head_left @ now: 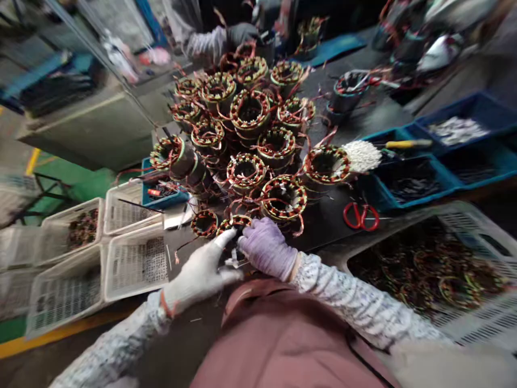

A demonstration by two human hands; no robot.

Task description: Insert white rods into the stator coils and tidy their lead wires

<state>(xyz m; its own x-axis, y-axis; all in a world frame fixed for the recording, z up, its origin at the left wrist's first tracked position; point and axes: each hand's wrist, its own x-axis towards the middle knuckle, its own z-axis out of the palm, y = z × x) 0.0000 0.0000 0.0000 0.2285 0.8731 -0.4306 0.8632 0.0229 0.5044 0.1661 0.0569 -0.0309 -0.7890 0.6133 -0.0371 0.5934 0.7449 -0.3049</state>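
Observation:
Close to my body at the table's front edge stands a wound motor stator, a ring with copper windings and green-yellow insulation, partly covered by my hands. My left hand, in a white glove, grips its near left side, fingers at the rim and thumb toward me. Curled at the stator's right rim is my right hand, in a purple glove; its fingertips are pressed together and what they pinch is hidden. A white strip shows between the hands. A smaller wound ring sits just left of the stator.
Several stators crowd the table behind my hands. Red-handled scissors lie to the right, near a bundle of white sleeves and blue bins. White baskets stand left; a crate of windings stands right. A co-worker's gloved hand is across the table.

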